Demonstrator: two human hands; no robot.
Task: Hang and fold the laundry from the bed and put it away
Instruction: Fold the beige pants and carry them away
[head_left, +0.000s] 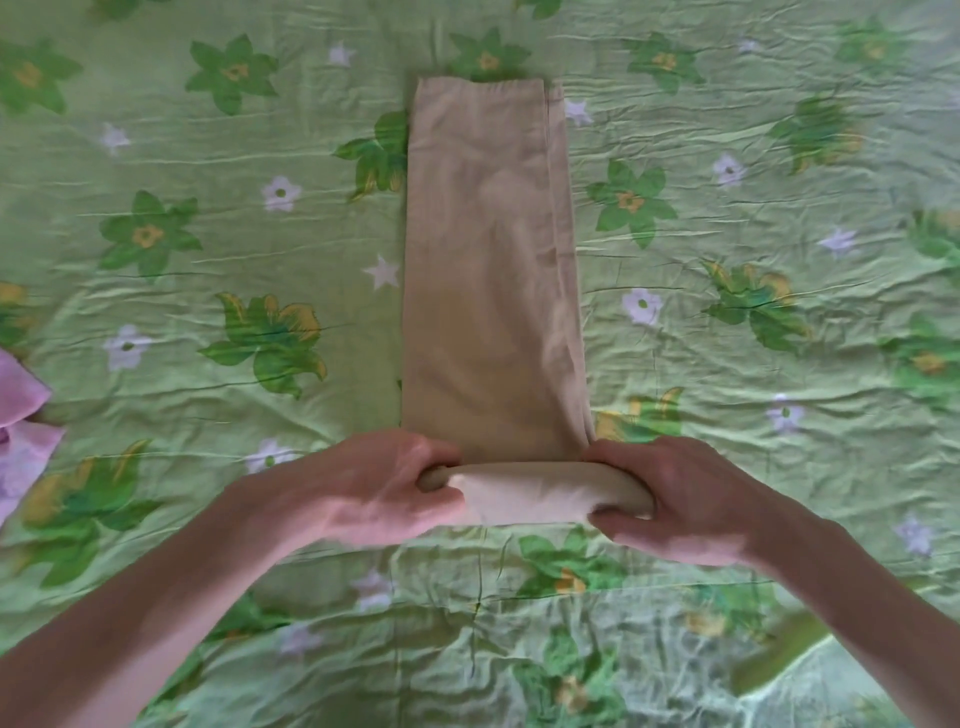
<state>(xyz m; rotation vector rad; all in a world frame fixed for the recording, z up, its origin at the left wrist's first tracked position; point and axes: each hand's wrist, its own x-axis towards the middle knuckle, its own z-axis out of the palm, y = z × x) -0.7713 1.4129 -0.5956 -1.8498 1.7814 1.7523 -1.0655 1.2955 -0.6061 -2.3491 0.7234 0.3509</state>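
Note:
A beige garment (488, 249), folded into a long narrow strip, lies flat on the bed and runs away from me. Its near end is rolled into a tight tube (524, 496). My left hand (384, 488) grips the left end of that roll, fingers curled over it. The roll's right end sits in my right hand (670, 499), thumb below and fingers over the top. Both forearms reach in from the bottom corners.
The bed is covered by a wrinkled green sheet (208, 270) printed with flowers. A pink garment (21, 415) lies at the left edge. The bed's near edge shows at the bottom right (810, 670).

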